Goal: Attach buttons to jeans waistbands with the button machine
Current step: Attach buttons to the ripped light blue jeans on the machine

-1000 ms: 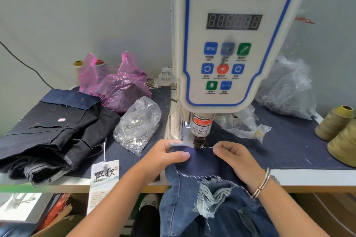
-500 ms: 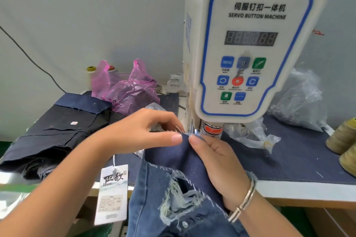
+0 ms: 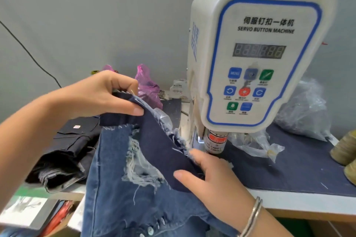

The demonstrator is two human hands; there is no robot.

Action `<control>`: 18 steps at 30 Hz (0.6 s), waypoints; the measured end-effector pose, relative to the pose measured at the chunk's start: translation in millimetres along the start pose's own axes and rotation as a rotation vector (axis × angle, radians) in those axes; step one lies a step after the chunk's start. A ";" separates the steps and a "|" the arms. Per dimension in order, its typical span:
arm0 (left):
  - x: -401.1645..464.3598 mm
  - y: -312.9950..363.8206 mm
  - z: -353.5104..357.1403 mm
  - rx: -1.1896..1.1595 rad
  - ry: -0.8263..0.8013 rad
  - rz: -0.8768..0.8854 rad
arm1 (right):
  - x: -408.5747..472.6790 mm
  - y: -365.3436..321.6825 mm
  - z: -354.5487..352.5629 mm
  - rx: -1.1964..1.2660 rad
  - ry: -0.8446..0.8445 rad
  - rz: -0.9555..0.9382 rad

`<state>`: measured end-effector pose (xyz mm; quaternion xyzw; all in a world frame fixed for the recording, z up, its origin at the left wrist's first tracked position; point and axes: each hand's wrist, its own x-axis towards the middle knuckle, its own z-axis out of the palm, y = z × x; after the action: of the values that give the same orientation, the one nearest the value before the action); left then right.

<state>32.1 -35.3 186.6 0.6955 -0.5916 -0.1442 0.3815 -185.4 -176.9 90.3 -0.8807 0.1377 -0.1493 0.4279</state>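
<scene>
At right, the button machine (image 3: 256, 59) reads "SERVO BUTTON MACHINE". Left hand (image 3: 102, 96) and right hand (image 3: 213, 177) both pinch the jeans waistband (image 3: 154, 136) at centre frame.

— What does the white, blue-outlined front panel of the button machine (image 3: 258, 57) read?
— "伺服钉扣一体机", beneath it "SERVO BUTTON MACHINE"; one blue key (image 3: 234, 73) reads "MENU".
— And the red-and-white sticker on the cylinder under the machine head (image 3: 214, 143)?
— Partly legible: "CARE", "FINGER".

jeans (image 3: 123, 198) left of button machine (image 3: 256, 59)
</scene>
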 end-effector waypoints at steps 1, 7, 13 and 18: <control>1.5 -3.0 -4.1 0.006 0.005 -0.004 | -0.8 0.3 -0.2 -0.052 0.032 -0.025; 9.9 -30.6 -35.1 -0.105 0.343 -0.127 | -6.4 -5.3 10.4 -0.217 0.061 -0.331; 12.5 -49.6 -26.7 -0.481 0.133 -0.138 | -27.8 38.5 6.2 -0.364 0.230 -0.348; -11.7 -63.7 -33.1 -0.599 -0.287 -0.266 | -43.0 61.9 28.9 -0.472 0.152 -0.317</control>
<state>96.0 -11.9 161.1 0.5963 -0.4748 -0.4561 0.4593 -220.9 -177.3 17.8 -0.9527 0.0611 -0.2437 0.1710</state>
